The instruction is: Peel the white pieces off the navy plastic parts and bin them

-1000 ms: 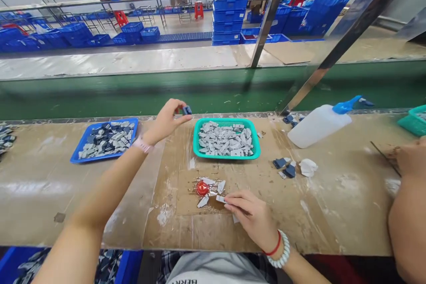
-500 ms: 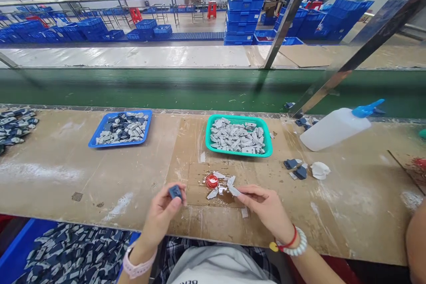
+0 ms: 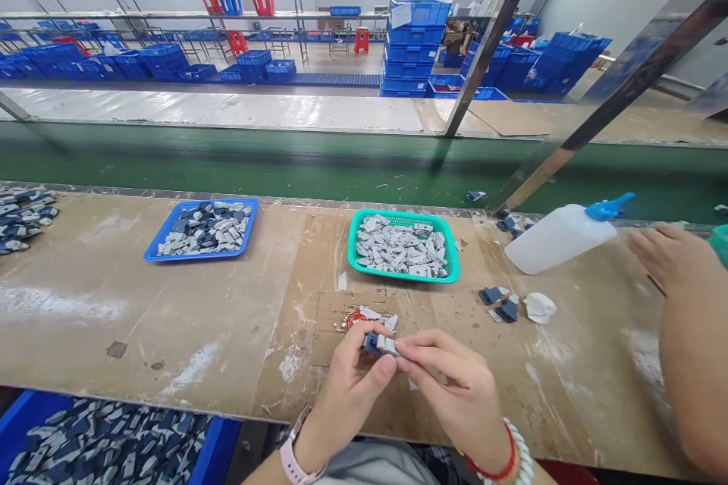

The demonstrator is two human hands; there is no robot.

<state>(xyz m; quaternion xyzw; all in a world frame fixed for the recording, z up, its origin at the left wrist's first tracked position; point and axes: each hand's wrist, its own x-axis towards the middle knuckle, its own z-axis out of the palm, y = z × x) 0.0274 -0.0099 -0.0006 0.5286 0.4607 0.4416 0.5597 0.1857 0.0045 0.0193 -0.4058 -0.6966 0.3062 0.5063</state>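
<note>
The left hand [image 3: 353,380] pinches a dark blue piece [image 3: 372,342] between thumb and fingers, and the right hand [image 3: 455,375] pinches a light grey piece [image 3: 387,346] up to it; how well the two are seated, the fingers hide. Both lie within the paired grip, above the bench [image 3: 227,318]. Just beyond the grip are a red disc [image 3: 356,317], partly covered by the left hand, and loose grey pieces [image 3: 371,313]; farther out is a green basket [image 3: 403,278]. Uneven pressure from the fingertips could, I judge, skew the grey piece or make it slip, dropping it among those loose ones.
</note>
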